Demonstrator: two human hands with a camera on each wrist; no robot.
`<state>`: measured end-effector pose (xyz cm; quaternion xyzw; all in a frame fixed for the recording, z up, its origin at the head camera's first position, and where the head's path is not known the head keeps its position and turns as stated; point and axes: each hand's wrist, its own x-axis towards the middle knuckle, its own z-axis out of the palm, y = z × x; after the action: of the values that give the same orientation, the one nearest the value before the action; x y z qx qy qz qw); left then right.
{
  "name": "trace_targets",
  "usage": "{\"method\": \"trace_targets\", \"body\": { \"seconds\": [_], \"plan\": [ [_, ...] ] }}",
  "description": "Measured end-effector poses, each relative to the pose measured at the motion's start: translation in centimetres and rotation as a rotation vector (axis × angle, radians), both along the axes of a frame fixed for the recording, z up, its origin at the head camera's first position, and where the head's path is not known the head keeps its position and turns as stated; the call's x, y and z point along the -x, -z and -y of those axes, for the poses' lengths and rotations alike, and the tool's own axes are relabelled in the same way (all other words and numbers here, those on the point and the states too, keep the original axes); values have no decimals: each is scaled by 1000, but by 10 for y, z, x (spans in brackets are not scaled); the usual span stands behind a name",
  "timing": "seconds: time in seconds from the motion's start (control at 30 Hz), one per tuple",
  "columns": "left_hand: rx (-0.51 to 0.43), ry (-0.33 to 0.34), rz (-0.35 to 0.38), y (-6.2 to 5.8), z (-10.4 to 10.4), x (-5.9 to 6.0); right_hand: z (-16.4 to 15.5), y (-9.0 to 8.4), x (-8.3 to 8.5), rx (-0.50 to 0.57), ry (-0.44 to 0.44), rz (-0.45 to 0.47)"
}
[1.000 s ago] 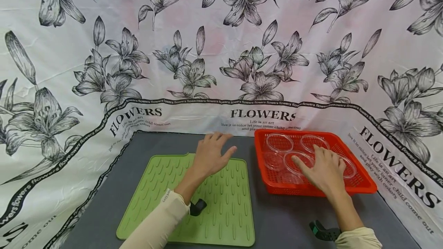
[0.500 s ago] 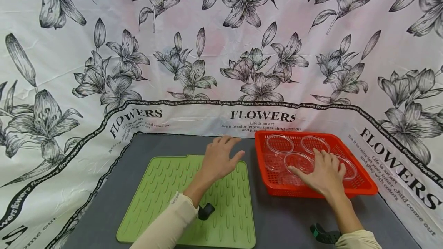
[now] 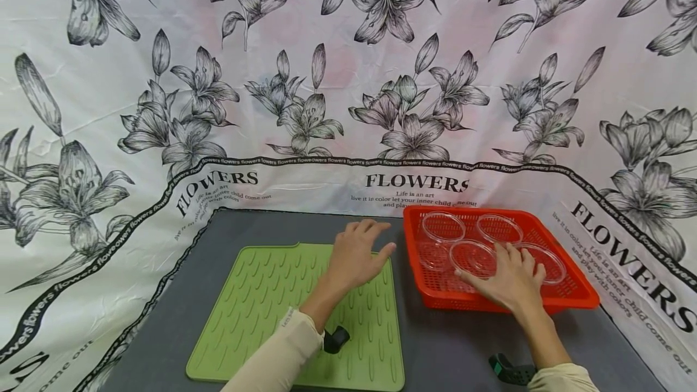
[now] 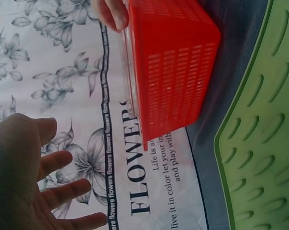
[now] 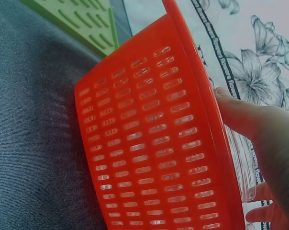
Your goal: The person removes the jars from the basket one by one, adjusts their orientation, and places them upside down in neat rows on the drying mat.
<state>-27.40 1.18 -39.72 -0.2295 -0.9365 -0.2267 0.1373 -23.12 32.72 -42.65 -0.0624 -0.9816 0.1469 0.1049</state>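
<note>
Spread wide, my right hand (image 3: 512, 274) is at the front of the red basket (image 3: 569, 295). Its thumb reaches the near edge of a clear round plastic container (image 3: 469, 253), with the fingertips by its right side. A second clear container (image 3: 547, 265) is partly hidden behind this hand. In the right wrist view, the thumb (image 5: 240, 112) lies just beyond the basket rim, and two fingertips overlap a clear container's edge. My left hand (image 3: 354, 259) is raised over the far right part of the green ridged mat (image 3: 261, 319), fingers apart and holding nothing.
More clear containers (image 3: 443, 227) stand toward the back of the basket. The mat and basket sit side by side on a dark grey table (image 3: 435, 349). A white cloth (image 3: 305, 186) with printed flowers hangs behind. Each wrist wears a black strap device (image 3: 336, 339).
My left hand has moved right across the mat, toward the basket. My right hand has lowered slightly, its thumb shifting left along the front container. The containers have stayed in place.
</note>
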Motion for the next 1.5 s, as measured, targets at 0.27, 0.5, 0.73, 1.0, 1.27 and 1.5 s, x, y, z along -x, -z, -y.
{"method": "trace_targets", "body": {
  "seconds": [0.27,0.5,0.73,1.0,1.27,1.5],
  "plan": [
    [3,0,-5,3,-6,-3,1,4,3,5,-17,13],
    [3,11,-16,3,-8,-4,0,4,4,45,-29,21],
    [0,12,-22,7,-7,-4,0,4,3,67,-20,16],
    [-3,17,-32,10,-4,-4,0,-2,2,91,-28,11],
    [-8,20,-36,9,-4,-4,2,-11,1,110,-52,4],
    [7,19,-43,10,-3,-7,6,-17,-1,135,-79,-56]
  ]
}}
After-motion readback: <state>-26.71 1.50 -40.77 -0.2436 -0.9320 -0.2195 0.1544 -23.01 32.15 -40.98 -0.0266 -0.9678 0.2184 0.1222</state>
